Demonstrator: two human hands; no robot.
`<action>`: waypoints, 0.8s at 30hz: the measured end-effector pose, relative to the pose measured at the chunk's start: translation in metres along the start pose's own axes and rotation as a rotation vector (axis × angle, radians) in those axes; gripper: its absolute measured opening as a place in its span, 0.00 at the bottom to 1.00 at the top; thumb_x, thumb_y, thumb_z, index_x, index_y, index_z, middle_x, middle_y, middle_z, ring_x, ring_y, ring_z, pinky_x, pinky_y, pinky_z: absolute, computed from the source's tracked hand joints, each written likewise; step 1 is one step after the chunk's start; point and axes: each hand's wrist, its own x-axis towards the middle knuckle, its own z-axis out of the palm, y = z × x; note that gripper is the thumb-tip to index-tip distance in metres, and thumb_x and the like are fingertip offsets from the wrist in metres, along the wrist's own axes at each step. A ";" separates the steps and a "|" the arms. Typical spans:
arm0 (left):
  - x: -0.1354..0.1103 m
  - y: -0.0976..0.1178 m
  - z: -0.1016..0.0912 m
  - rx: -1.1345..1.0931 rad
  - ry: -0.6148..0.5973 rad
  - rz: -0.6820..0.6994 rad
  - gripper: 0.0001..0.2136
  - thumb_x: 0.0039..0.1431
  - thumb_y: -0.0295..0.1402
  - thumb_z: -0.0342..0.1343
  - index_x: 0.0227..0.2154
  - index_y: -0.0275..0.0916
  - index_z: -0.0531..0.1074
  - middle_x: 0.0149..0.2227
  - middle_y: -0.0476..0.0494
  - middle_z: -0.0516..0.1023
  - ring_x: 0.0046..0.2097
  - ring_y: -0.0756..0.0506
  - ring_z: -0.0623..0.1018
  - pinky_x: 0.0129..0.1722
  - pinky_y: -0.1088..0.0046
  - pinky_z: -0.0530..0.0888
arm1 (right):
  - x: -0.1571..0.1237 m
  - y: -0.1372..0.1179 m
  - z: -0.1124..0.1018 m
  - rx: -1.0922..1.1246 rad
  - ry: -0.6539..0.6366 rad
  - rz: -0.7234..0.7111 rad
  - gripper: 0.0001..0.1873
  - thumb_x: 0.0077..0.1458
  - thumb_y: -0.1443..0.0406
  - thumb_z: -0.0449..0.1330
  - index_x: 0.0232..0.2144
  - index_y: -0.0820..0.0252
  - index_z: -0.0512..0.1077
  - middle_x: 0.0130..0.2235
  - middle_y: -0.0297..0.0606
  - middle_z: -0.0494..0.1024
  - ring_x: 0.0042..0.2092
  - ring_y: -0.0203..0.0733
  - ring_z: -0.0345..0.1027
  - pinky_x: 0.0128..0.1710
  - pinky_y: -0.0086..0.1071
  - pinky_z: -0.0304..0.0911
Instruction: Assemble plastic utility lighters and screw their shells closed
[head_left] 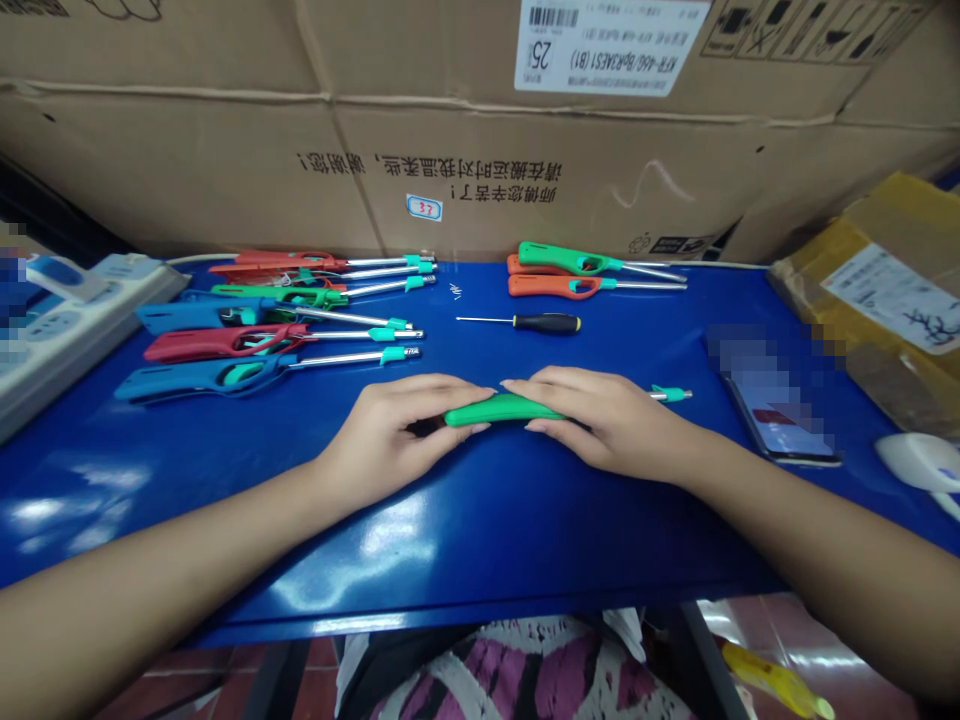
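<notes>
A green long-nosed lighter (501,409) lies on the blue table (480,520), its metal tube and teal tip (670,394) sticking out to the right. My left hand (397,435) curls round the handle's left end. Over the middle of the lighter lies my right hand (600,415), fingers pressed on it. Both hands grip the same lighter.
Several red, blue and green lighters (262,320) lie at the back left, three more (585,272) at the back right. A black-handled screwdriver (536,322) sits between them. A phone (776,410) lies right, a power strip (67,320) left, cardboard boxes (450,120) behind.
</notes>
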 end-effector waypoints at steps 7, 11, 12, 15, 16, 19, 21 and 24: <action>0.002 0.004 0.001 0.003 -0.057 0.104 0.13 0.62 0.27 0.63 0.50 0.33 0.79 0.48 0.40 0.83 0.50 0.49 0.82 0.55 0.80 0.76 | -0.001 -0.002 0.001 0.050 0.007 -0.015 0.18 0.71 0.63 0.52 0.59 0.60 0.71 0.54 0.41 0.80 0.54 0.45 0.74 0.54 0.40 0.70; 0.002 0.005 0.000 0.008 -0.041 0.090 0.13 0.62 0.27 0.64 0.49 0.32 0.79 0.46 0.40 0.84 0.48 0.48 0.83 0.53 0.81 0.77 | -0.001 -0.005 0.001 0.027 0.022 -0.009 0.18 0.70 0.62 0.53 0.57 0.62 0.72 0.53 0.42 0.81 0.54 0.45 0.75 0.53 0.40 0.70; 0.002 0.005 0.000 0.010 -0.035 0.090 0.13 0.62 0.27 0.64 0.49 0.32 0.79 0.46 0.40 0.85 0.48 0.48 0.83 0.53 0.80 0.77 | 0.000 -0.005 0.001 0.020 0.032 -0.008 0.18 0.70 0.62 0.54 0.57 0.63 0.72 0.53 0.43 0.81 0.53 0.45 0.75 0.53 0.39 0.70; 0.001 0.006 0.001 0.011 -0.029 0.094 0.13 0.62 0.27 0.64 0.49 0.33 0.79 0.47 0.40 0.85 0.48 0.47 0.84 0.54 0.79 0.77 | 0.000 -0.006 0.003 0.011 0.032 0.003 0.19 0.69 0.60 0.55 0.57 0.63 0.73 0.52 0.44 0.81 0.52 0.46 0.76 0.50 0.38 0.71; 0.000 0.007 0.001 0.010 -0.030 0.093 0.13 0.62 0.27 0.64 0.49 0.33 0.79 0.47 0.40 0.85 0.48 0.47 0.84 0.54 0.78 0.78 | 0.001 -0.006 0.003 0.018 0.027 0.006 0.18 0.69 0.60 0.55 0.56 0.63 0.73 0.51 0.44 0.81 0.51 0.45 0.76 0.49 0.38 0.71; -0.002 0.008 0.003 -0.006 -0.034 0.076 0.14 0.62 0.28 0.64 0.50 0.35 0.79 0.47 0.41 0.85 0.47 0.47 0.84 0.51 0.77 0.79 | 0.002 -0.008 0.003 0.061 0.016 0.001 0.16 0.70 0.63 0.54 0.55 0.61 0.74 0.51 0.42 0.81 0.52 0.44 0.75 0.52 0.38 0.70; -0.003 0.009 0.005 -0.022 -0.032 0.056 0.14 0.62 0.28 0.64 0.51 0.38 0.79 0.46 0.43 0.85 0.46 0.46 0.84 0.50 0.76 0.80 | 0.002 -0.010 0.003 0.074 0.006 0.000 0.16 0.70 0.64 0.53 0.55 0.61 0.73 0.53 0.41 0.81 0.54 0.44 0.75 0.54 0.38 0.69; -0.002 0.010 0.007 -0.024 -0.008 -0.005 0.12 0.62 0.30 0.64 0.49 0.39 0.80 0.45 0.43 0.85 0.44 0.46 0.85 0.47 0.75 0.81 | 0.003 -0.011 0.003 0.044 -0.003 0.004 0.15 0.70 0.65 0.52 0.55 0.60 0.72 0.52 0.42 0.81 0.53 0.45 0.75 0.53 0.40 0.69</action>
